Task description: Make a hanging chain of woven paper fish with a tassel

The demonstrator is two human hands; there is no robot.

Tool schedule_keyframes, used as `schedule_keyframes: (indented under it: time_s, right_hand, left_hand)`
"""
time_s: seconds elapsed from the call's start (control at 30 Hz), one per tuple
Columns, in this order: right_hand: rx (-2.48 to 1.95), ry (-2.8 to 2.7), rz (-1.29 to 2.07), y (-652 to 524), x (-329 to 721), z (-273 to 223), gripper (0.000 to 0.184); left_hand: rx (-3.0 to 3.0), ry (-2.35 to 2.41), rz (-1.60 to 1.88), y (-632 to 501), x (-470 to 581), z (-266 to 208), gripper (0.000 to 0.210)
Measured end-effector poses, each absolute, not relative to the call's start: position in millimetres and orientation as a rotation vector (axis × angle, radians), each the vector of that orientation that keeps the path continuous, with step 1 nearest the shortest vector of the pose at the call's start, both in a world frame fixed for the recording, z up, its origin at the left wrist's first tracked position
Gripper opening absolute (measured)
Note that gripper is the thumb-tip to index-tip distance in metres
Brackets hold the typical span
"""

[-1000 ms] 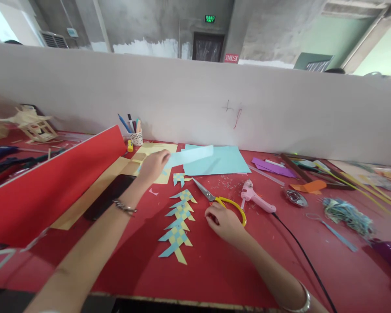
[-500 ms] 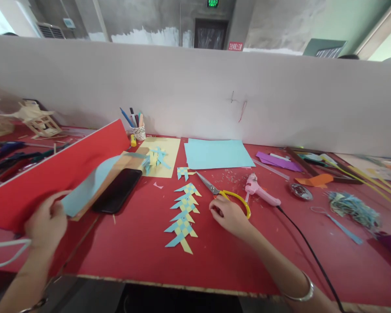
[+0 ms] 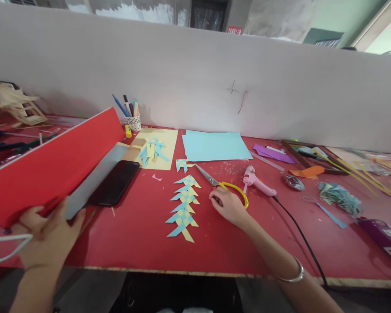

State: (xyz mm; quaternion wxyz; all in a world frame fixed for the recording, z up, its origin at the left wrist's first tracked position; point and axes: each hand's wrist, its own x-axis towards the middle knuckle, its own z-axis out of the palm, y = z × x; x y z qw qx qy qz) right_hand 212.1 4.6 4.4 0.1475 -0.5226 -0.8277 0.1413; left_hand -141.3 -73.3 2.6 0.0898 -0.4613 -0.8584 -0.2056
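My left hand (image 3: 50,237) is at the near end of a long red panel with a white edge (image 3: 61,158), its fingers spread. The fingertips reach a blue-grey sheet (image 3: 96,180) along the panel, beside a black phone (image 3: 115,183). A white cord loop (image 3: 8,250) lies by the wrist. My right hand (image 3: 228,205) rests on the table with curled fingers over the near handle of yellow-handled scissors (image 3: 236,191). The scissors lie flat, blades pointing up and left. Between the hands is a row of woven blue-and-yellow paper fish (image 3: 184,208), with another woven fish (image 3: 182,165) above.
Blue sheets (image 3: 217,147) and a yellow sheet (image 3: 169,150) with woven pieces lie at the back. A pen cup (image 3: 134,122) stands by the white partition (image 3: 182,74). A pink glue gun (image 3: 258,182) trails a black cable. Right of it are a tassel (image 3: 339,198) and a purple device (image 3: 379,237).
My left hand has opened out and moved right and nearer, onto the panel's end. The blue sheet there lies lower and flatter. My right hand stays at the scissors. The view has tilted down.
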Motion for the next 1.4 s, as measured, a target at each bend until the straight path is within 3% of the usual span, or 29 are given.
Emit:
schedule_keyframes:
  time_s: [0.1, 0.2, 0.3, 0.4, 0.57, 0.9, 1.4]
  right_hand:
    - [-1.490, -2.386, 0.366, 6.3, 212.1, 3.3, 0.014]
    - [-1.470, -2.394, 0.335, 6.3, 212.0, 4.1, 0.016]
    - [-1.459, -2.388, 0.298, -0.5, 209.2, 6.7, 0.019]
    - [-1.320, -2.393, 0.248, -13.0, 201.5, 8.5, 0.023]
    - [-1.010, -2.501, 0.315, -26.8, 186.7, 3.8, 0.028]
    - [-0.944, -2.500, 0.446, -25.2, 181.0, -7.1, 0.029]
    - [-1.063, -2.877, 0.118, -22.3, 169.9, -3.1, 0.035]
  left_hand:
    - [-1.452, -2.359, -0.519, -73.9, -129.6, 3.1, 0.052]
    - [-1.984, -2.136, -0.574, -70.5, -106.3, 1.6, 0.047]
    - [-2.627, -1.827, -0.418, -66.1, -76.6, -1.7, 0.052]
    - [-2.889, -1.660, -0.292, -61.8, -51.3, -2.5, 0.056]
    - [-2.993, -1.604, -0.297, -53.3, -33.8, -0.8, 0.054]
    - [-3.045, -1.556, -0.248, -50.3, -28.3, -8.6, 0.057]
    - [-3.074, -1.614, -0.310, -48.9, -28.5, -8.0, 0.055]
